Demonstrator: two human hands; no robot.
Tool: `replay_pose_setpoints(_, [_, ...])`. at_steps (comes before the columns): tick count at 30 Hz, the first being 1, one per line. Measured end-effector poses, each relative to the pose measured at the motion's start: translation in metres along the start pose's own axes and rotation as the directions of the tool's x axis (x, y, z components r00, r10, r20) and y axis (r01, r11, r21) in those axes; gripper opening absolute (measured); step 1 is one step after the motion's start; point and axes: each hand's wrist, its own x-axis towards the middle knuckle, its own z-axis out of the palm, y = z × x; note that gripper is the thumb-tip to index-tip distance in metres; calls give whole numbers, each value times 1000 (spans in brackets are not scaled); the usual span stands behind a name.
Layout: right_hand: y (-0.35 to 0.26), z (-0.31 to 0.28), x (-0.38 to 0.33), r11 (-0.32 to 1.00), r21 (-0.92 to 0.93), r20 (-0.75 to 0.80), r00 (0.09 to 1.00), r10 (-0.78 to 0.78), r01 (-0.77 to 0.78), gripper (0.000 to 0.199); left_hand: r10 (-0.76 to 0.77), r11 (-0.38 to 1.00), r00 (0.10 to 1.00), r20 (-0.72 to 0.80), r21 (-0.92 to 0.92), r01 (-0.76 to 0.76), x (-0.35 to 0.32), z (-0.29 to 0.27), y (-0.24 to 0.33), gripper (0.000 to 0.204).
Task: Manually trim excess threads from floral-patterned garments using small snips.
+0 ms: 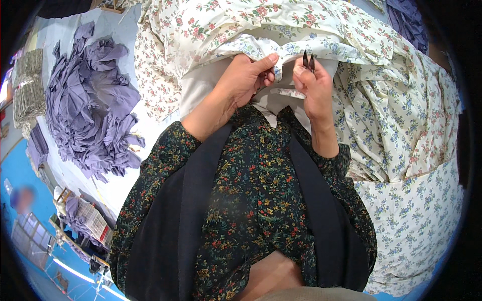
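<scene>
My left hand (245, 79) is closed, with thumb and fingers pinching the edge of a white cloth with blue flowers (296, 48) in front of my chest. Just to its right, my right hand (316, 93) is wrapped round a pair of thread snips (308, 61). Their two dark pointed blades stick up past my fingers, slightly apart. The right fingertips are close to the same cloth edge; whether they also grip it I cannot tell. White cloth with pink flowers (201, 30) lies heaped just beyond both hands.
A crumpled heap of purple cloth (90, 100) covers part of the white table (113, 193) at the left. More flowered cloth (379, 115) is piled at the right and drapes down. Stacked patterned bundles (30, 83), a white crate (93, 220) and a blurred person (22, 198) are farther left.
</scene>
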Motion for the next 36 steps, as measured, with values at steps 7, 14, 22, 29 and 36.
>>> replay_pose_setpoints(7, [8,13,-13,565,-756,16,872,-488,330,25,-71,957,989,128,-269,104,-1,3,1,19])
replay_pose_setpoints(14, [13,7,-10,468,-809,41,829,-558,355,20,-69,972,990,120,-217,94,-3,3,1,18])
replay_pose_setpoints(22, [5,23,-5,935,-324,-76,982,-175,142,28,87,994,996,-3,-71,-87,-5,7,3,18])
replay_pose_setpoints(29, [-3,16,-10,970,-202,-89,989,116,-132,24,144,988,987,-66,69,-140,2,3,23,32])
replay_pose_setpoints(36, [-4,17,-11,983,-165,-128,990,64,-85,16,128,842,990,65,521,-144,-11,-1,27,28])
